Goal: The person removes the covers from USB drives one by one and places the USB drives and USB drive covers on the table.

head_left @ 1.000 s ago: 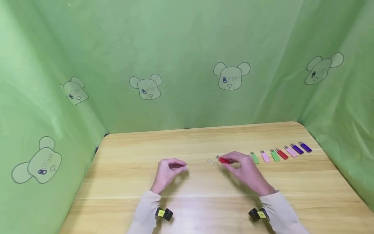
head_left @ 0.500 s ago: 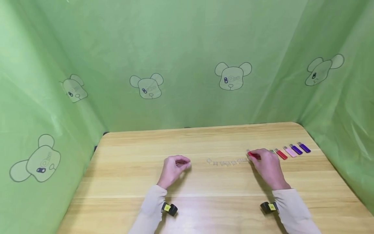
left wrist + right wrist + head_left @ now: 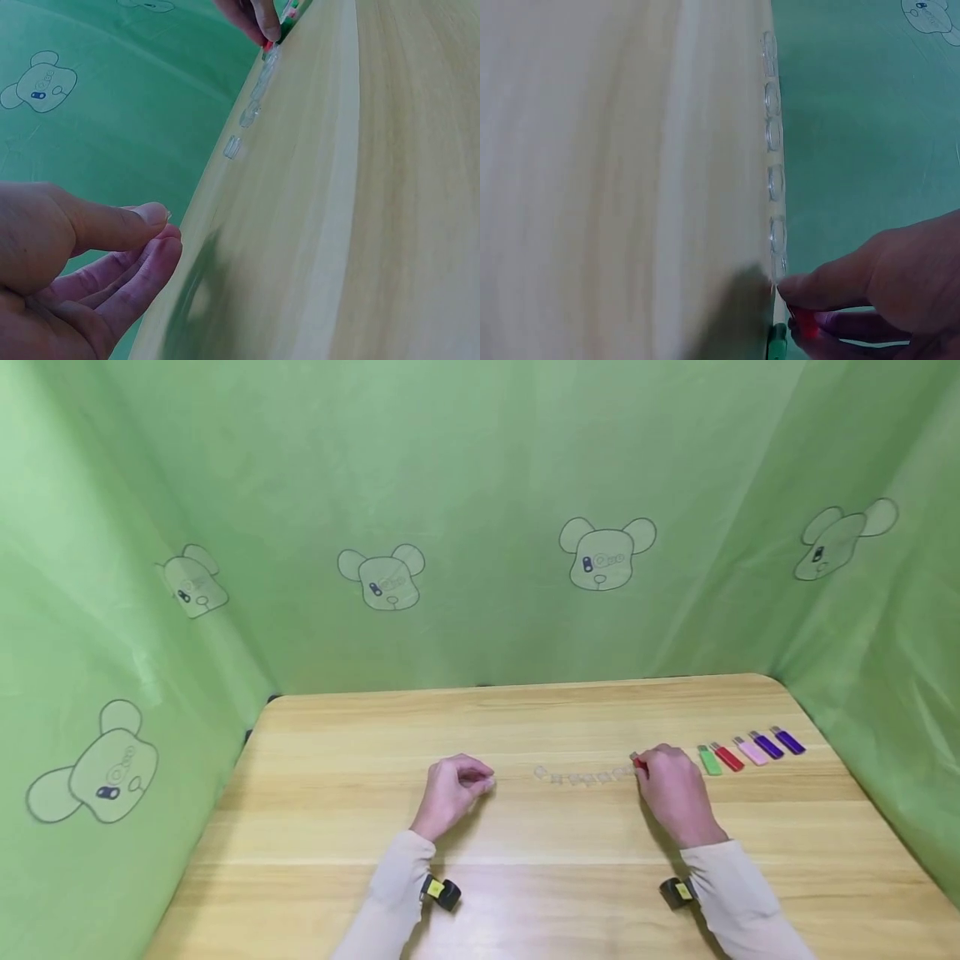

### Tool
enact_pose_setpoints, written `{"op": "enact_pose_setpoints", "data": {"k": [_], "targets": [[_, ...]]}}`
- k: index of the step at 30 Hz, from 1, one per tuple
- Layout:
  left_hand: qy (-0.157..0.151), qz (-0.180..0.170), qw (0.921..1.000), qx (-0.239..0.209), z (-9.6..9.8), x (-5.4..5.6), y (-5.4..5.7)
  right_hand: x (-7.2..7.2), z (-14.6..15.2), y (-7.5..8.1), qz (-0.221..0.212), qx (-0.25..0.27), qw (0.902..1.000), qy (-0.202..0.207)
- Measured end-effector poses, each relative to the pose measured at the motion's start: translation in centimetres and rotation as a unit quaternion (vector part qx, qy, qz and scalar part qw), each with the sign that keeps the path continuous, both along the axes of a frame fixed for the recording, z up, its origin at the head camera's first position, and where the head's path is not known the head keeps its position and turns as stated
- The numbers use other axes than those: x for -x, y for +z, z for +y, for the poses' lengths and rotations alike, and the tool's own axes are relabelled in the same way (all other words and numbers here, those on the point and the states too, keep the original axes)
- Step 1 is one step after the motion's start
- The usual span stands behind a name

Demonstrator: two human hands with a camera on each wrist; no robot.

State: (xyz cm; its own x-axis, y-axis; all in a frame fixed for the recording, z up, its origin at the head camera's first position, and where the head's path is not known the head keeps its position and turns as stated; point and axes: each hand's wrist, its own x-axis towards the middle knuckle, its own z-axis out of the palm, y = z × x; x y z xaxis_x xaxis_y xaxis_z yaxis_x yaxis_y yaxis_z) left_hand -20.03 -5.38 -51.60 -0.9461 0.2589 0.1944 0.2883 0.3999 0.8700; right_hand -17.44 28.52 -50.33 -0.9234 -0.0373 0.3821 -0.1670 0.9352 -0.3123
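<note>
In the head view my right hand (image 3: 675, 793) pinches a red USB flash drive (image 3: 639, 764), its metal plug pointing away from me. The drive is low over the table, at the right end of a row of clear caps (image 3: 604, 777); whether it touches the wood I cannot tell. The right wrist view shows the red drive (image 3: 805, 322) between thumb and fingers, beside a green drive (image 3: 778, 343). My left hand (image 3: 452, 793) is left of the caps, thumb and fingertips pinching a small clear cap (image 3: 169, 216), mostly hidden by the fingers.
Right of my right hand lie a green drive (image 3: 709, 760), a red drive (image 3: 727, 757), a pink drive (image 3: 751, 750) and purple drives (image 3: 789, 741), side by side. The wooden table (image 3: 525, 893) meets a green curtain (image 3: 480, 635) behind and at both sides.
My right hand has carried the red flash drive rightward from the left part of the cap row, uncovering several caps and covering the leftmost drives. My left hand has shifted slightly right and away from me.
</note>
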Motion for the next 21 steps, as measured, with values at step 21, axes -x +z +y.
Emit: {"op": "enact_pose_setpoints", "data": {"k": [21], "targets": [[-0.025, -0.002, 0.9986, 0.047, 2.1, 2.0, 0.1, -0.8, -0.4, 2.3, -0.005, 0.018, 0.9998, -0.008]]}}
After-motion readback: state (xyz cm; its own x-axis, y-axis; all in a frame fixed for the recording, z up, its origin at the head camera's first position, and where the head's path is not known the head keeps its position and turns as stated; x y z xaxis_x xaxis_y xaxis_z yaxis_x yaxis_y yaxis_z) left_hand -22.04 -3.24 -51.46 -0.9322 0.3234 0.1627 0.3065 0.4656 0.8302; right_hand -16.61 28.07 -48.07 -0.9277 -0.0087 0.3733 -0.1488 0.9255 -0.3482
